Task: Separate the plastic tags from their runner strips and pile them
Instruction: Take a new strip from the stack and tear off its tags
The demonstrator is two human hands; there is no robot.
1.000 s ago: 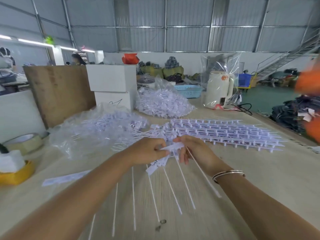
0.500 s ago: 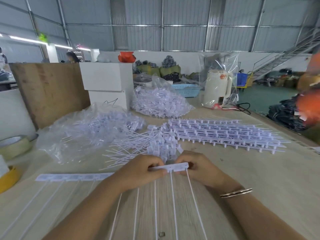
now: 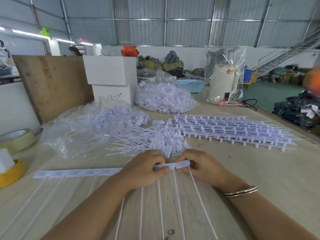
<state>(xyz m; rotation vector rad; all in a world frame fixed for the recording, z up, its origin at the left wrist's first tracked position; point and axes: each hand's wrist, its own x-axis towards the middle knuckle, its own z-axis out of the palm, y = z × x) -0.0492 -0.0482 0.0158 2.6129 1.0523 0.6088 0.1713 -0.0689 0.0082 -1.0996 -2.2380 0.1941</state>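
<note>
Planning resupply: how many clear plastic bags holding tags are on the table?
2. One bag lies left of the loose tag pile; the other sits behind it, beside the white boxes. More may be hidden.

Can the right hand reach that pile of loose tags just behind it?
Probably yes. The right hand sits just in front of the pile of loose tags, with nothing between them, but it is pinching the tag strip, so it would have to let go first.
</note>
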